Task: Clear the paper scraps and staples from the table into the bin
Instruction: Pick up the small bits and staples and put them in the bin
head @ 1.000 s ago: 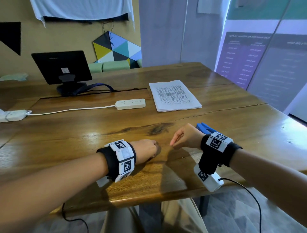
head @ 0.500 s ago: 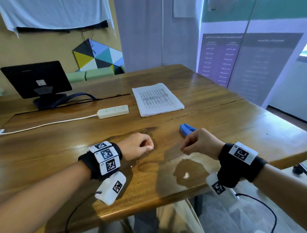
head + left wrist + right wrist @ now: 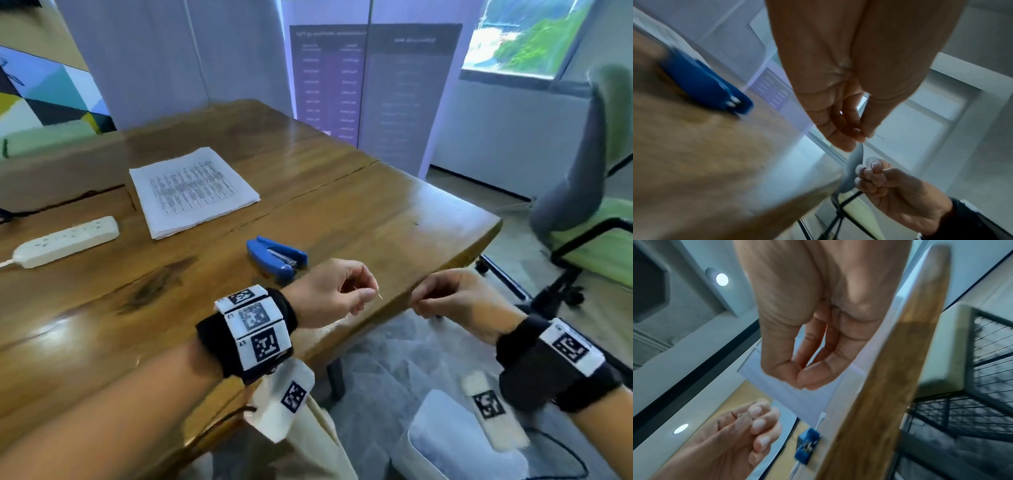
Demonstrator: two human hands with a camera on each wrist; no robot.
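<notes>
Blurred table edge (image 3: 445,260), left hand (image 3: 329,294) pinching staple (image 3: 380,295), mostly hidden

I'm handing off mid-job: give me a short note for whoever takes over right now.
Left hand: pinches a thin bent staple at its fingertips, held just past the table's near edge.
Right hand: off the table edge, fingers curled together; whether it holds anything is too small to tell.
Bin: white, on the floor below the hands.
Done: at least one staple is lifted off the table.
Left: drop it into the bin, then check the wood around the blue stapler for more; no loose scraps show from here. The printed paper stack lies untouched.
</notes>
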